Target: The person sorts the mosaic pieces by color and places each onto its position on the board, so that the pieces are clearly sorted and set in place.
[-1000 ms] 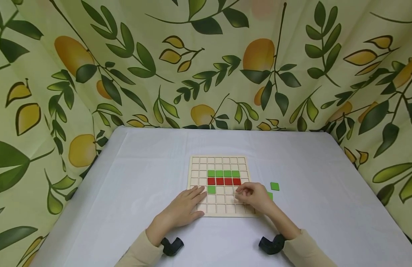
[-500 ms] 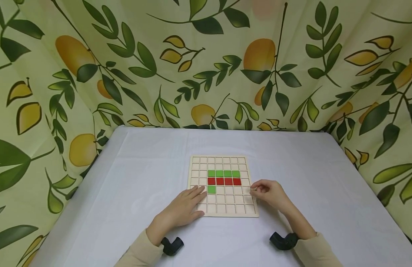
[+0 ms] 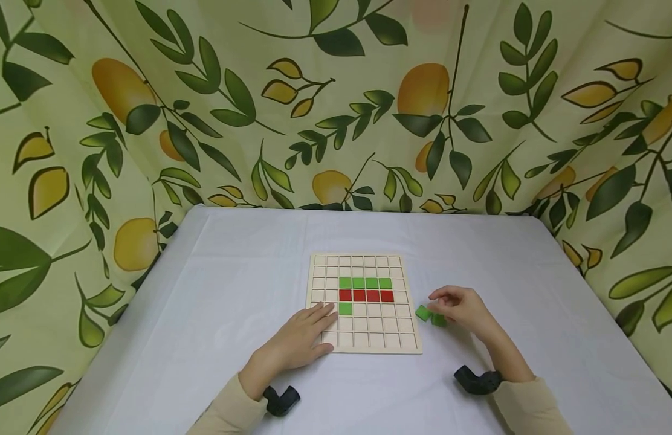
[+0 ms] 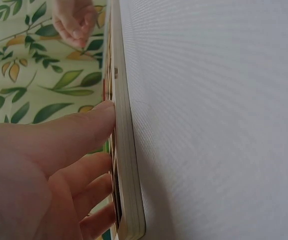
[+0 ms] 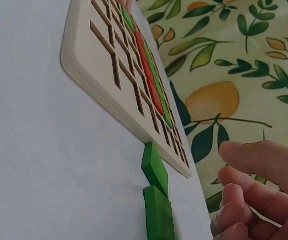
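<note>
Left hand (image 3: 300,335) relaxed on gridded board (image 3: 369,342), right hand (image 3: 465,309) — loosely curled, empty — near two green tiles (image 3: 422,312)

Soft, even light, faint shadow (image 4: 156,205) beside the board (image 4: 126,150), wrist views dimmer.

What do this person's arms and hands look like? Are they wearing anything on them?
The left grip and right grip are bare human hands, no gloves. The left sleeve and right sleeve are light beige. A bent black piece sits at the left wrist, a similar piece at the right; no cables show.
</note>
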{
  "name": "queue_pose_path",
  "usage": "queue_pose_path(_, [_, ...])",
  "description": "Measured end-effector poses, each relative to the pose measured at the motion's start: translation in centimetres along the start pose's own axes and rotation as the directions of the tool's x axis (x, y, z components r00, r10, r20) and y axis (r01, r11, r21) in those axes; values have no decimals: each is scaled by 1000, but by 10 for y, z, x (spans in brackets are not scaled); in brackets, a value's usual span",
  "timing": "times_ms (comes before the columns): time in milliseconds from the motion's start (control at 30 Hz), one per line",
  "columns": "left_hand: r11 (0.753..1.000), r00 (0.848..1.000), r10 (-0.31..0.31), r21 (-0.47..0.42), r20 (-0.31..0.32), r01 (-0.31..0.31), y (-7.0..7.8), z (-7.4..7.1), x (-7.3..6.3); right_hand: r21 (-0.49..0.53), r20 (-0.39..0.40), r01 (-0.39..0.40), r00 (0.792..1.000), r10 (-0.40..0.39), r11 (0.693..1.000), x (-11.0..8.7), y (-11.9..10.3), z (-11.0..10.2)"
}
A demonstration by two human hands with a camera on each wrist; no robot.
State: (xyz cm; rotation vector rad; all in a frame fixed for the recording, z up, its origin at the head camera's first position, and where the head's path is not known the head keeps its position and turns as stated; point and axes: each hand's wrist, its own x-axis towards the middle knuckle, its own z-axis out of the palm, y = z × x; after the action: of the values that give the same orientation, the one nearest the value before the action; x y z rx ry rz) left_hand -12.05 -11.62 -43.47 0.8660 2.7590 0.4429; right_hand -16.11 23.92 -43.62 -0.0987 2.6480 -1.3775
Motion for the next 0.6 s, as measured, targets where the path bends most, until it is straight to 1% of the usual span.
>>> queue_pose_path(200, [1000,1000,-4,0,1,4,-1,1,1,-27,-2,14,1000,-14,1000,1,7,-11])
queue_pose_path(300, [1000,1000,-2,-1,0,2,-1,1,0,-31,-5,5,1000,-5,1000,1,12,-16])
queue_pose_path(600, [1000,1000,-1,-4,-1,1,0,1,1,-19,6,-4,1000,4,1000,0,22,-25])
